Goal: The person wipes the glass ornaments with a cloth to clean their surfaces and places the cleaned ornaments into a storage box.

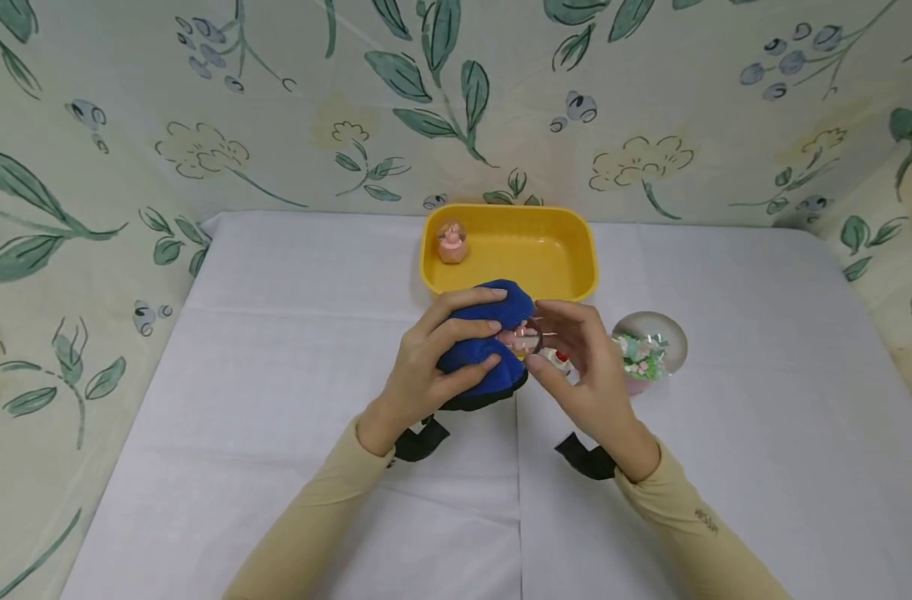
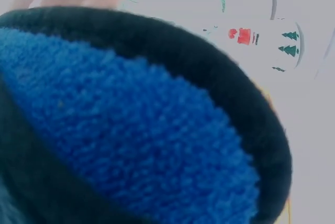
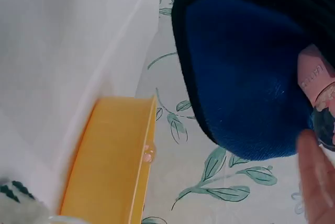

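My left hand (image 1: 433,354) grips a folded blue cloth (image 1: 493,308) with black edging, which wraps a small pink snow globe (image 1: 519,337). The globe's clear dome faces right, out of the cloth. In the right wrist view its pink base (image 3: 314,72) has raised lettering, and the blue cloth (image 3: 241,77) hangs beside it. My right hand (image 1: 587,358) has its thumb and fingers on either side of the dome, seemingly pinching it. The left wrist view is mostly filled by the cloth (image 2: 141,124), which hides the globe there.
A yellow tray (image 1: 587,258) at the back holds another small pink globe (image 1: 452,242). Right of my right hand stands a larger snow globe (image 1: 651,350) with flowers inside. A white object with red detail (image 1: 557,358) is partly hidden behind my right hand. White cloth (image 1: 276,292) covers the table.
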### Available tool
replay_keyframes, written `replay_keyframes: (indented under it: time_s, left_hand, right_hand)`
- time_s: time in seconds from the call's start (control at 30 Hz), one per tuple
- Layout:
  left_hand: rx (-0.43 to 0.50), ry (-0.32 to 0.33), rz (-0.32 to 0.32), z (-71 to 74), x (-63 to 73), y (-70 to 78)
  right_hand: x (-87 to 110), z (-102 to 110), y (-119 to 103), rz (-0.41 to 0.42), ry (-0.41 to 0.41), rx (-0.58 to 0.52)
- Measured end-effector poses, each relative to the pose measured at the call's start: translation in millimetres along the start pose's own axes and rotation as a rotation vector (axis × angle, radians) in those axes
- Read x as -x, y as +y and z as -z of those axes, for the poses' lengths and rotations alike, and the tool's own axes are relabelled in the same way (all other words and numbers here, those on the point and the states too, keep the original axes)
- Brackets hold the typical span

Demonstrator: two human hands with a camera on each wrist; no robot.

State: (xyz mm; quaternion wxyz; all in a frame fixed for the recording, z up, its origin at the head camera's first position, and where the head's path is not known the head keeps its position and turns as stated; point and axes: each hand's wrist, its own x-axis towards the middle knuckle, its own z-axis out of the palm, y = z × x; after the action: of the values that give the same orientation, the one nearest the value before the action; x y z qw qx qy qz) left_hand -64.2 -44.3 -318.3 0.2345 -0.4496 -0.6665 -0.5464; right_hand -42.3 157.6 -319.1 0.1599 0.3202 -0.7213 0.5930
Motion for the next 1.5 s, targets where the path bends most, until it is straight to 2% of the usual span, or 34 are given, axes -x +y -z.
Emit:
replay_keyframes:
  time_s: [0.13,0.23,0.37,0.5,0.57,0.63,0.77,0.83,0.9,0.97,1.1,1.27,1.4,1.5]
  left_hand:
    - [0.016,0.034,0.034,2.2,0.0,0.5]
    - [0.03,0.037,0.045,2.9,0.2,0.8]
    - [0.047,0.012,0.055,3.3,0.1,2.1]
    - [0.047,-0.033,0.046,3.6,-1.4,3.8]
    - [0.038,-0.052,0.036,3.8,-2.1,3.9]
    - [0.02,-0.07,0.022,4.1,-2.1,3.8]
    - [-0.028,-0.099,-0.009,4.6,-0.6,2.4]
    - [-0.046,-0.101,-0.021,4.5,0.5,1.4]
    - [-0.047,-0.089,-0.024,4.5,1.2,0.5]
    - [-0.034,-0.07,-0.022,4.6,1.6,-0.1]
    - [0.001,-0.032,-0.01,5.8,0.2,0.5]
    - [0.02,-0.027,-0.006,6.7,-2.6,2.5]
    - [0.029,-0.039,0.001,6.3,-2.1,2.7]
    - [0.026,-0.056,0.0,5.8,-1.6,2.8]
  right_hand:
    - [-2.3,0.7,4.3,0.206,-0.002,0.088]
    - [-3.8,2.2,7.6,0.296,0.012,0.194]
    - [-4.3,4.5,9.3,0.347,0.039,0.26]
    - [-3.6,3.7,9.7,0.349,0.077,0.232]
    - [-2.5,2.7,9.4,0.303,0.08,0.181]
    - [-1.3,1.6,8.1,0.213,0.077,0.103]
    - [0.5,1.6,2.3,-0.095,0.051,-0.06]
    - [0.5,1.7,-0.7,-0.211,0.041,-0.105]
    - [0.0,1.7,-2.0,-0.242,0.026,-0.098]
    - [-0.2,1.2,-1.4,-0.186,0.007,-0.059]
    - [0.5,0.4,3.3,0.009,-0.028,0.04]
    - [0.8,0.8,8.0,0.196,-0.032,0.106]
    - [-0.8,1.2,10.5,0.278,0.019,0.174]
    - [-0.9,1.2,11.3,0.284,0.06,0.197]
